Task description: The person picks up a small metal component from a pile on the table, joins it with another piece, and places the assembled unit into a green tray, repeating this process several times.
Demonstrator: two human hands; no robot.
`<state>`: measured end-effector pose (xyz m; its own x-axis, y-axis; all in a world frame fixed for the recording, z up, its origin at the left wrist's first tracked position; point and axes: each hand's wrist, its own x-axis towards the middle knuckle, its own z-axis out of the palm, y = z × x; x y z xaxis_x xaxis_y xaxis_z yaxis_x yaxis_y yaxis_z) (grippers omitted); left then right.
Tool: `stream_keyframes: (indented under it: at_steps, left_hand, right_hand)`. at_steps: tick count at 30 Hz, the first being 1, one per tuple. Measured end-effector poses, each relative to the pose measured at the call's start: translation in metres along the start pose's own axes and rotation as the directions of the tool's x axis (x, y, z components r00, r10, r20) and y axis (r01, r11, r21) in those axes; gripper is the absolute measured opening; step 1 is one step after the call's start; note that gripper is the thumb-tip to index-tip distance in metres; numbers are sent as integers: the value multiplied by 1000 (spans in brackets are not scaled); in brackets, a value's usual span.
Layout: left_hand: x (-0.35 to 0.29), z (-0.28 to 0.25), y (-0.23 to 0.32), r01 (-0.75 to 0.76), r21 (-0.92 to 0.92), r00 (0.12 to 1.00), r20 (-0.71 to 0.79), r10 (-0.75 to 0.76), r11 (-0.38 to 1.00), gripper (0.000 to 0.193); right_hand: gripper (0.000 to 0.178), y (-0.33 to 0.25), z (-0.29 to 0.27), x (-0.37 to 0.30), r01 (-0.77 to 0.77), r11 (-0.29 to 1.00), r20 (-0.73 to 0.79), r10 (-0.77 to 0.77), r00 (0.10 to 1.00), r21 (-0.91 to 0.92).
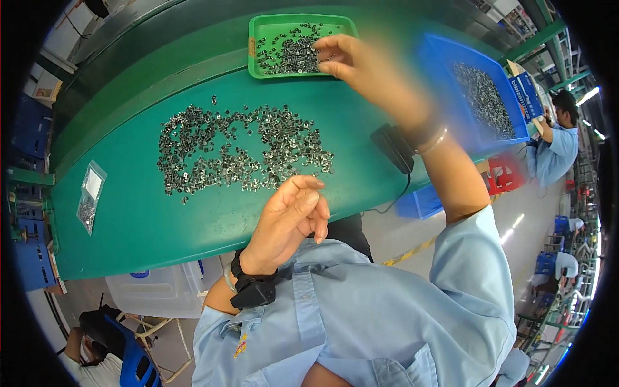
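Observation:
Small shiny metal-and-black parts (pixel 245 151) lie loosely spread over the green tabletop (pixel 232 222). At the near edge of this spread is my left hand (pixel 290 216), palm turned partly up, its fingers curled and the thumb against them. Whether a part sits inside it is hidden. My right hand (pixel 361 61) reaches over the right side of a green tray (pixel 351 29); its thumb and fingers are apart, with nothing visible between them. More of the small parts (pixel 296 55) are heaped in that tray.
At right stands a blue bin (pixel 445 71) full of similar small parts, with a blue box (pixel 525 97) beside it. A black device (pixel 392 148) with a cable rests by my right wrist. A clear bag (pixel 90 197) lies at left. A co-worker (pixel 558 145) is beyond the bin.

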<state>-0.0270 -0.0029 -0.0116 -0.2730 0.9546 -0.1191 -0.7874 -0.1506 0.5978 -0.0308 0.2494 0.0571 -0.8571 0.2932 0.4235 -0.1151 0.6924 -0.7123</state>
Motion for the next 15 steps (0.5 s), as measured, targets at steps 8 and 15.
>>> stream_keyframes:
  at_steps: [8,15]
  left_hand:
    - [2,-8,0,69,-54,993,95,-64,996,21]
    - [2,-1,-1,44,-25,998,51,-43,999,19]
  right_hand:
    - [13,-6,1,-86,-1,976,357,81,930,-217]
    - [14,-4,12,-109,71,974,284,-7,959,-216]
